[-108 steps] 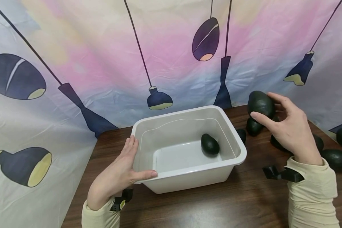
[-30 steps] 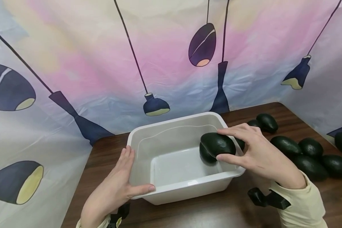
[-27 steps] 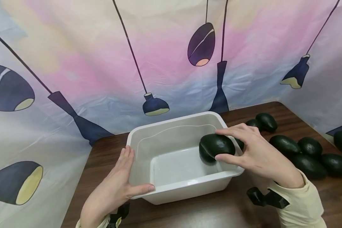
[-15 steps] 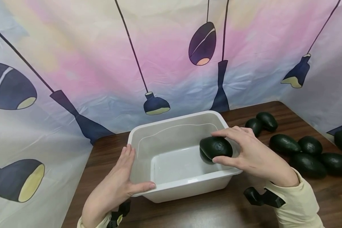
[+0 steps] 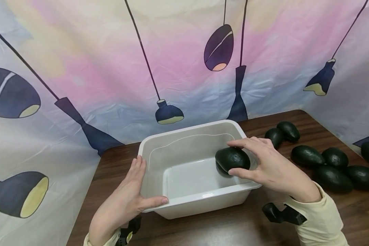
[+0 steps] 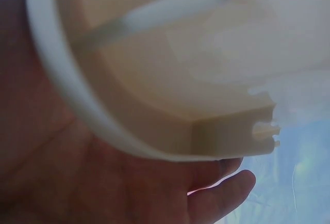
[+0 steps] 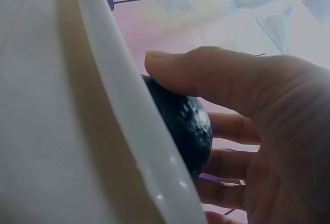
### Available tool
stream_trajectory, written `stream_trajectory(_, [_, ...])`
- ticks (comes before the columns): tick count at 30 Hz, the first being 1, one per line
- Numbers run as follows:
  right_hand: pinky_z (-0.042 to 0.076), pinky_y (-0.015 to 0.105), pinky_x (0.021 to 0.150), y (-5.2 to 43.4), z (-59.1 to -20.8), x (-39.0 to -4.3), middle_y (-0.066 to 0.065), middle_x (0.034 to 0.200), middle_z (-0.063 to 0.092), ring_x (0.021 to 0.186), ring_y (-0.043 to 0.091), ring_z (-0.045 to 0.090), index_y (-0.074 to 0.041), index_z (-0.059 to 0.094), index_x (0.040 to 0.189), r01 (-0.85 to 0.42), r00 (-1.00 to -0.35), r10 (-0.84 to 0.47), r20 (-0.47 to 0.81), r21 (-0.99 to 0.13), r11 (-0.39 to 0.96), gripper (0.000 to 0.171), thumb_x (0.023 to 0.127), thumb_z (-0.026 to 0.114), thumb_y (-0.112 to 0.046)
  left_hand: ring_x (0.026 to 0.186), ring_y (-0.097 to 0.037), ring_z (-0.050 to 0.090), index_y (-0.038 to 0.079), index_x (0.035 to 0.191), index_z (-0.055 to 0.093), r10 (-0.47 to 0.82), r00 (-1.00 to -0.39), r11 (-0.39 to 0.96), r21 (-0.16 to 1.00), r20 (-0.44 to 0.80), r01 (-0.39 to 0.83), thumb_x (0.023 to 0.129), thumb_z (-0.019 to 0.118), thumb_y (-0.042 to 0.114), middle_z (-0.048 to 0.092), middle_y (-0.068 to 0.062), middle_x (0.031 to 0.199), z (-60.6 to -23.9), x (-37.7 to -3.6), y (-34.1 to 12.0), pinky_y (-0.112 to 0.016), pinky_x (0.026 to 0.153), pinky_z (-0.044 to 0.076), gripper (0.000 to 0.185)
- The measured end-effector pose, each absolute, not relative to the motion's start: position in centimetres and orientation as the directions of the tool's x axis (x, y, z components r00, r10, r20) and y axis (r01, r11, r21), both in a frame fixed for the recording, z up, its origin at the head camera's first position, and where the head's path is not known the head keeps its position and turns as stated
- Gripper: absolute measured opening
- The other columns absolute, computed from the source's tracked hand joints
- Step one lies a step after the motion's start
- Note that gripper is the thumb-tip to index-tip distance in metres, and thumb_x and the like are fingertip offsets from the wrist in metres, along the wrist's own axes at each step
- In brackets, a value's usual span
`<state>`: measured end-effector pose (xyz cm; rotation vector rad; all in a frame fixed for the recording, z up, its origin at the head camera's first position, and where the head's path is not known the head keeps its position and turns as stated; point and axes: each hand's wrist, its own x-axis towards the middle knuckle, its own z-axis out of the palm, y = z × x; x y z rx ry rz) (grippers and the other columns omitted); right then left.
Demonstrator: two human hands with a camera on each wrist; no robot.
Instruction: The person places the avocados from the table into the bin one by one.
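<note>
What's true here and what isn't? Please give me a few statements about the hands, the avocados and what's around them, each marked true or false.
1. The right hand holds an avocado between thumb and fingers. True.
2. The left hand touches the white tub at a corner. True.
3. The white tub is filled to the brim. False: much of its floor shows bare.
4. The avocados outside the tub are all on its left. False: those in view are on its right.
5. The table has a brown, wood-like top. True.
6. The backdrop is plain white. False: it is multicoloured, with dark lamp-like shapes.
</note>
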<state>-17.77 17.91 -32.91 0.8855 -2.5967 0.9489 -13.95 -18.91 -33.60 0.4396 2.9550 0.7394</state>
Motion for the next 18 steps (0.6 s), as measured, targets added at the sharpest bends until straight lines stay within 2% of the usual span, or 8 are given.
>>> stream_trajectory(8, [0.023, 0.046, 0.100, 17.74, -32.98, -17.83, -0.008, 0.123, 0.061, 0.110, 0.015, 0.053, -0.018, 0.059, 0.130, -0.636, -0.771, -0.467, 0.433, -0.489, 0.597, 0.062, 0.076, 0.084, -0.035, 0.147, -0.037, 0.001, -0.008, 0.152, 0.011, 0.285, -0.958, 0.847, 0.465, 0.010, 0.257, 0.073, 0.068, 0.071, 0.002, -0.026, 0.159, -33.62, -13.88, -18.90, -0.060, 0.110, 0.021, 0.126])
stream_trajectory(18, [0.024, 0.048, 0.101, 17.48, -33.25, -17.66, -0.005, 0.128, 0.061, 0.118, 0.021, 0.052, -0.017, 0.059, 0.131, -0.661, -0.750, -0.488, 0.447, -0.483, 0.574, 0.059, 0.078, 0.083, -0.029, 0.146, -0.040, 0.003, -0.010, 0.151, 0.012, 0.298, -0.954, 0.849, 0.449, 0.028, 0.279, 0.072, 0.069, 0.070, 0.004, -0.028, 0.158, -33.49, -13.94, -18.89, -0.060, 0.110, 0.022, 0.125])
